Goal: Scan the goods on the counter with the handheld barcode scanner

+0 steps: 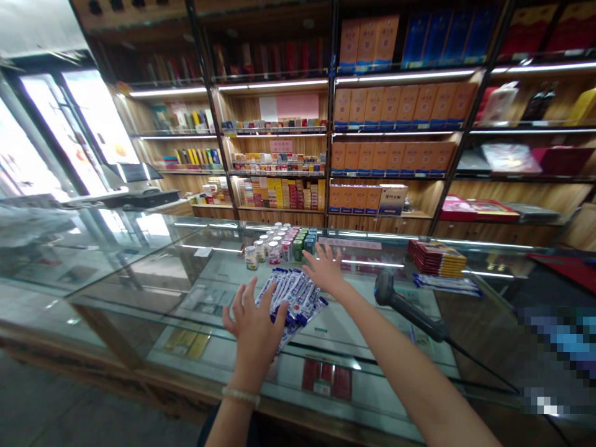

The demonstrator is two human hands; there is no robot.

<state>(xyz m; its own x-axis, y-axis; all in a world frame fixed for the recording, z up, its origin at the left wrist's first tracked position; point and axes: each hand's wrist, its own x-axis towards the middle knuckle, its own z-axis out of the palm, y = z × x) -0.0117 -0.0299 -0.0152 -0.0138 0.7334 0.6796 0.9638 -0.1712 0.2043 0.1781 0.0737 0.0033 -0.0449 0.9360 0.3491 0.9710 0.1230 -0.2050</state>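
A loose pile of slim blue-and-white packets point(298, 295) lies on the glass counter in front of me. My left hand point(258, 323) is over the near left side of the pile, fingers spread, and holds nothing that I can see. At the pile's far right edge is my right hand point(325, 268), its fingers apart and empty, close to the small containers. Whether either hand touches the packets I cannot tell. Just behind the pile stand rows of small round tubs point(251, 257) and green and pink containers point(298, 249).
A black barcode scanner point(410, 307) with a cable lies right of my right forearm. Stacked red-and-yellow packs point(437, 257) sit farther right, with more blue-and-white packets point(447, 284) before them. The glass counter point(153, 273) extends left. Shelves of orange boxes point(391, 107) line the back wall.
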